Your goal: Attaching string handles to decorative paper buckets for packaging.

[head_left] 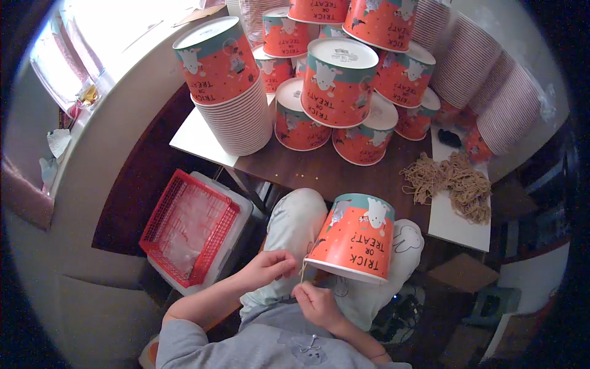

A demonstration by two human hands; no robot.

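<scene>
Both hands pinch a thin string (302,269) at the rim of an orange bucket (356,237) lying on the lap, left hand (270,265) beside it, right hand (316,302) just below.

One orange bucket (357,237) on the lap, approx. ten more loose on the counter (307,169). One tall nested stack (228,92), one red basket (187,227), one heap of strings (452,184).

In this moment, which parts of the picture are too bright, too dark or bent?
Head view: the window area at upper left is blown out to white; the rim is black and the lower right corner murky; the table edge curves from fisheye distortion; the orange bucket and both hands are evenly lit and fairly sharp.
</scene>
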